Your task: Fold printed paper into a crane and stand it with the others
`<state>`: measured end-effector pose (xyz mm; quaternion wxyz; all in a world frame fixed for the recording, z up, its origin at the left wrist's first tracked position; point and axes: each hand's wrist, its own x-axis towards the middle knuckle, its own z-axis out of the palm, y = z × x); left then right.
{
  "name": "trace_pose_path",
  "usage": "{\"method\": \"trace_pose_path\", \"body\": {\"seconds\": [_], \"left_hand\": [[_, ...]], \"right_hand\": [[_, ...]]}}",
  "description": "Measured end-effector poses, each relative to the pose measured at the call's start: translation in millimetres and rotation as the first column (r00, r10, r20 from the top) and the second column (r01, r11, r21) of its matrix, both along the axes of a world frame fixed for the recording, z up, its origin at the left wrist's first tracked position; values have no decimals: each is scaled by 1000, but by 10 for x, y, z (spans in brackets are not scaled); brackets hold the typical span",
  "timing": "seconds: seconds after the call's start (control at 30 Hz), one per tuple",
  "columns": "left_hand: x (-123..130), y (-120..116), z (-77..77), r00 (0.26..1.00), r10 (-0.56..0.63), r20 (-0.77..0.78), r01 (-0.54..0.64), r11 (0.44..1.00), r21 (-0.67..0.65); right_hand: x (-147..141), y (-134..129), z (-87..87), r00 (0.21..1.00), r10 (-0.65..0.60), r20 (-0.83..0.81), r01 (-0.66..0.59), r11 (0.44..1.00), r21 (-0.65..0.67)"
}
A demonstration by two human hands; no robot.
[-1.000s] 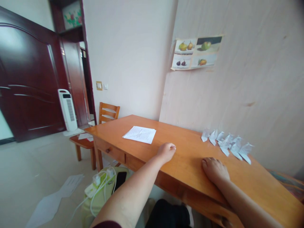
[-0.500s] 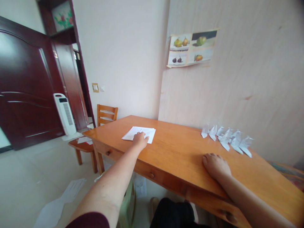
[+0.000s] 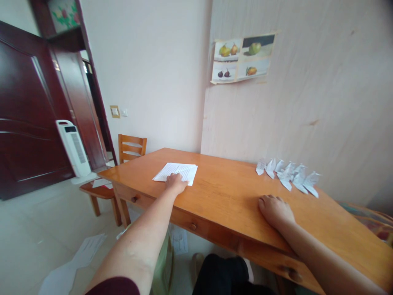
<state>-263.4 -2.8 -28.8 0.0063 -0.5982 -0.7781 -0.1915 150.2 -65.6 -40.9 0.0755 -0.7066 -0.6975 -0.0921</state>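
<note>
A small stack of printed white sheets lies on the left part of the wooden table. My left hand rests on the near edge of the stack, its thumb apart from the fingers. Farther right, my right hand lies palm down on the tabletop with its fingers slightly curled and nothing in it. Several folded white paper pieces stand in a group near the wall, beyond my right hand.
A wooden chair stands past the table's left end, its seat holding papers. More sheets lie on the floor at left. A white tower appliance is by the dark red door. Fruit pictures hang on the wall.
The view has turned slightly to the right, so everything sits a little farther left. My left hand's fingers look a bit flatter on the sheets. My right hand stays on the table.
</note>
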Motion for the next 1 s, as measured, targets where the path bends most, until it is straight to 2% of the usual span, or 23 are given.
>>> {"method": "trace_pose_path", "body": {"seconds": [0.37,0.67,1.0], "left_hand": [[-33,23,14,999,-12,47,12,1000,1],[-136,-69,28,974,-159,163,156,987,29],[-123,-119,54,946,-214,242,197,976,93]], "right_hand": [[-10,-29,23,1000,-1,-10,1,1000,-3],[-22,-25,24,1000,-7,-13,7,1000,0],[-25,-46,49,1000,3,-12,-3,1000,4]]}}
